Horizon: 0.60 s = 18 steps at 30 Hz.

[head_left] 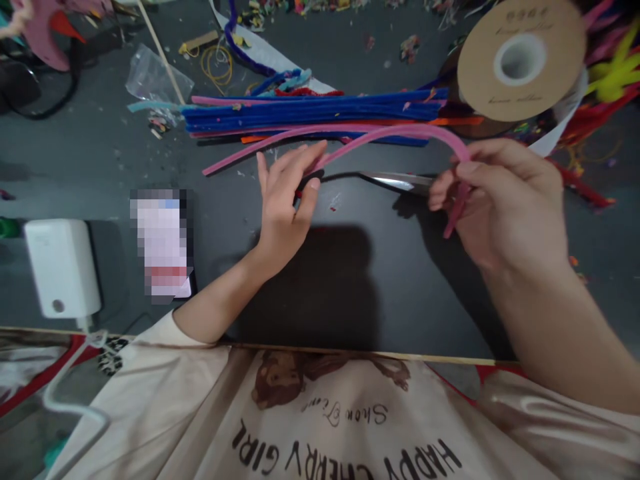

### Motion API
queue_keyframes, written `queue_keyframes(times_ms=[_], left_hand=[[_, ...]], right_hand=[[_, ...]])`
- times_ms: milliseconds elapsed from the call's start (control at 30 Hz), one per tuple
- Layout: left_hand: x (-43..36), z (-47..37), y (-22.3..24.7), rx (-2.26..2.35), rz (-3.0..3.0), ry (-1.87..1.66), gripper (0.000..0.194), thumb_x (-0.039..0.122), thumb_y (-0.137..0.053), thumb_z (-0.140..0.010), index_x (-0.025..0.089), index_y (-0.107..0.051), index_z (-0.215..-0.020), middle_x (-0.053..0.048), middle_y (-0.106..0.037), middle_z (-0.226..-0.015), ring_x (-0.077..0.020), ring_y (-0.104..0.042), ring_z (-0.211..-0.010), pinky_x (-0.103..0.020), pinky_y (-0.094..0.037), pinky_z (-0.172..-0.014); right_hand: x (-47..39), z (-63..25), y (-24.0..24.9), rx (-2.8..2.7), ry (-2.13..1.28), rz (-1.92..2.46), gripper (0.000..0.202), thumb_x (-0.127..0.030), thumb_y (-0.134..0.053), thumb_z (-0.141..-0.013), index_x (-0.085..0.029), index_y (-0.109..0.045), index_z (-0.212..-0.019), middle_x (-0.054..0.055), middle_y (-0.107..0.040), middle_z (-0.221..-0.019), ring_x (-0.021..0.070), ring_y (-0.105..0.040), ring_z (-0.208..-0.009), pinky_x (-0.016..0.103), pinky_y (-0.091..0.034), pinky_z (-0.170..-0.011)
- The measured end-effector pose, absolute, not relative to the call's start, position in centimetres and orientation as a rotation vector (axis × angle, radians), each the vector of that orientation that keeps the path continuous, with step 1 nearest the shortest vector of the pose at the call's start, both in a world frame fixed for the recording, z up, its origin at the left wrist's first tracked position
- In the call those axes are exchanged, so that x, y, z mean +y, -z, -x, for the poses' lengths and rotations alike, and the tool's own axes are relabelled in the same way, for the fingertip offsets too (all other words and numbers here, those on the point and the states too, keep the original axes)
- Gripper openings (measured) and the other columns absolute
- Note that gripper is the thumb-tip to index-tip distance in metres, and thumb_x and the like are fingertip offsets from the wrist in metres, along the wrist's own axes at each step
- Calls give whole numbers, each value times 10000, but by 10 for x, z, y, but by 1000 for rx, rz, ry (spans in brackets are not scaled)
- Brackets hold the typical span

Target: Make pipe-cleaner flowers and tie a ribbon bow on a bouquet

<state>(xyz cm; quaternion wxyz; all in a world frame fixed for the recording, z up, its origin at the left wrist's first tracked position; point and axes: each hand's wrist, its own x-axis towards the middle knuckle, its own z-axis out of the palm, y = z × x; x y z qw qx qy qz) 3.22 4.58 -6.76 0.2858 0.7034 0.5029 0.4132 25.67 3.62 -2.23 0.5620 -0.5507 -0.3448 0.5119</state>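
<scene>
In the head view, the right hand [515, 207] pinches bent pink stems [400, 131] over a dark tabletop [230, 220]; the left hand [285, 193] lies beside them, its grip unclear. Around are blue stems [310, 112], a cardboard spool [477, 60], scraps [320, 7], a phone [165, 247] and a white device [63, 267].

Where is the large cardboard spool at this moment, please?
In the head view, the cardboard spool is at the upper right, just beyond the right hand and near the right end of the blue pipe-cleaner bundle.
</scene>
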Motion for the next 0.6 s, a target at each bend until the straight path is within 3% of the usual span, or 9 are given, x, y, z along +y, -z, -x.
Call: queue_keyframes(times_ms=[100, 233, 367, 467, 600], left_hand=[[42, -36, 60, 1366, -1838, -1164, 231, 387, -441, -908, 310, -590, -1066, 25, -701, -1020, -153, -647, -996, -536, 63, -1221], [40, -39, 56, 1404, -1812, -1174, 159, 323, -466, -906, 268, -613, -878, 41, -708, -879, -121, -668, -805, -537, -13, -1237], [41, -38, 57, 1369, -1811, -1089, 120, 280, -512, -882, 277, -633, -883, 45, -696, -906, -122, -669, -835, -545, -131, -1228], [42, -38, 57, 1362, -1830, -1094, 109, 224, -537, -857, 272, -633, -873, 53, -695, -898, -116, -664, -834, -515, -200, -1217], [40, -39, 57, 1338, -1811, -1150, 94, 181, -526, -840, 244, -595, -840, 71, -663, -791, -63, -623, -637, -465, -333, -1158]], right_hand=[[47, -246, 23, -725, -1277, 1273, 102, -85, -550, -667, -185, -573, -666, -11, -656, -546, 86, -565, -440, 208, -458, -442], [56, -232, 24, -582, -1302, 1247, 159, -68, -474, -775, -192, -526, -689, -8, -680, -593, 82, -596, -495, 186, -451, -464], [55, -213, 32, -596, -1392, 1109, 119, -112, -570, -772, -211, -544, -711, -27, -713, -726, 84, -657, -678, 211, -519, -643], [52, -201, 38, -676, -1488, 1064, 95, -167, -653, -743, -229, -594, -705, -67, -671, -762, 67, -621, -716, 232, -524, -746], [50, -193, 41, -820, -1464, 1063, 88, -187, -706, -722, -224, -630, -697, -65, -586, -711, 46, -497, -597, 206, -473, -621]])
